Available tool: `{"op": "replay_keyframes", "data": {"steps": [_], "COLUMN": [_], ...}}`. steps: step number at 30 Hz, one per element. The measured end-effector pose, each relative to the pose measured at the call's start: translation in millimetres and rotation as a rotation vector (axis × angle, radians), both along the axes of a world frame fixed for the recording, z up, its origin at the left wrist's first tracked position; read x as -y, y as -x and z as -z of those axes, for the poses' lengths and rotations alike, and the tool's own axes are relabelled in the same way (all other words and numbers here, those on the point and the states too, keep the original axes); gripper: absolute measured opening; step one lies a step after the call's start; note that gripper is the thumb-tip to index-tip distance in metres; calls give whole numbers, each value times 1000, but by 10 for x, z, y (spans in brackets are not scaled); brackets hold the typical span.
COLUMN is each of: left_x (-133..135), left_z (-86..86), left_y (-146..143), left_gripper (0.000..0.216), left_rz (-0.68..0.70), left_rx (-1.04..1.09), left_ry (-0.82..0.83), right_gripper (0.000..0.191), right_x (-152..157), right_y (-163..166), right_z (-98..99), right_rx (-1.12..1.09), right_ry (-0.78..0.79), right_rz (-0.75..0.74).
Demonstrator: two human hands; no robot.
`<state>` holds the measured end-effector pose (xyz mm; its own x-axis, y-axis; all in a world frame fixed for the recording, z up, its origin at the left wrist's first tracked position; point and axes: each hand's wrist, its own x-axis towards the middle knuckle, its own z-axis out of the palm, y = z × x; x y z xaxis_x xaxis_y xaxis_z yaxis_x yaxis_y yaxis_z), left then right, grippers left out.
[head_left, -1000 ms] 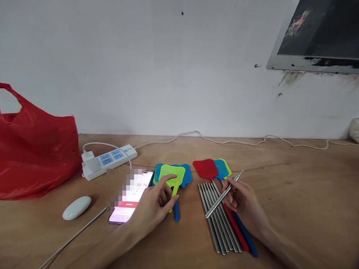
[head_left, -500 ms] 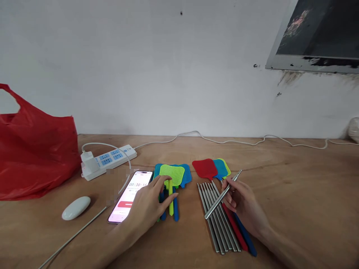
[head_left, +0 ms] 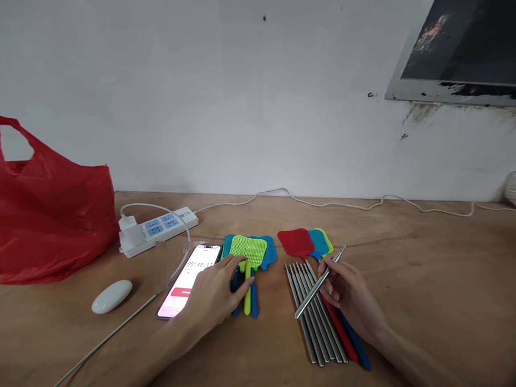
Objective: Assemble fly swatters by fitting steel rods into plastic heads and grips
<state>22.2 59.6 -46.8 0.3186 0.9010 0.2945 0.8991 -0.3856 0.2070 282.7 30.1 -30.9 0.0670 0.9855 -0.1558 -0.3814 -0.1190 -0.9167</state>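
1. Pale, marked wall (head_left: 201, 97) stands behind a brown wooden worktop (head_left: 435, 279); a red plastic bag (head_left: 56, 226), a white power strip (head_left: 161, 230) and a white oval object (head_left: 112, 296) sit toward the left.
2. Near the middle, a lime swatter (head_left: 249, 250) lies over several blue swatters (head_left: 271, 252), their heads overlapping and their handles pointing toward the person. A lit phone (head_left: 187, 277) lies just beside this pile.
3. The left hand (head_left: 213, 290) is open over the lime handle, thumb and fingers apart on either side of it; whether the fingertips touch it, one cannot tell.
4. The right hand (head_left: 349, 282) grips a metal rod (head_left: 316, 286) between thumb and fingers, slanted across and above a row of metal rods (head_left: 314, 322) on the worktop.
5. Beyond that row, a red swatter (head_left: 295, 243) overlaps another blue one; a red handle (head_left: 342, 333) and a blue handle (head_left: 355, 343) lie along its right side.
6. As things lie, the sorting by kind looks largely done: the swatters are in two groups and most rods are side by side. The gripped rod is not yet laid with the others.
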Motion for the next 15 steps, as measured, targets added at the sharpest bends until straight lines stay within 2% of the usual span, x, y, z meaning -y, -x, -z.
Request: {"op": "replay_keyframes", "data": {"steps": [9,13,15], "left_x": [13,61,95], "left_z": [-34,-57,-71], "left_y": [30,29,13], "left_gripper": [38,28,24], "left_rz": [49,178,272], "left_rx": [105,179,233], "left_ry": [-43,-36,5], "right_gripper": [44,43,44], "right_x": [4,19,29], "right_y": [-15,-15,-16], "right_z": [28,7,-1], "right_rx": [16,36,43], "right_ry": [-21,-22,-22], "right_rz": [-14,-38,-102]}}
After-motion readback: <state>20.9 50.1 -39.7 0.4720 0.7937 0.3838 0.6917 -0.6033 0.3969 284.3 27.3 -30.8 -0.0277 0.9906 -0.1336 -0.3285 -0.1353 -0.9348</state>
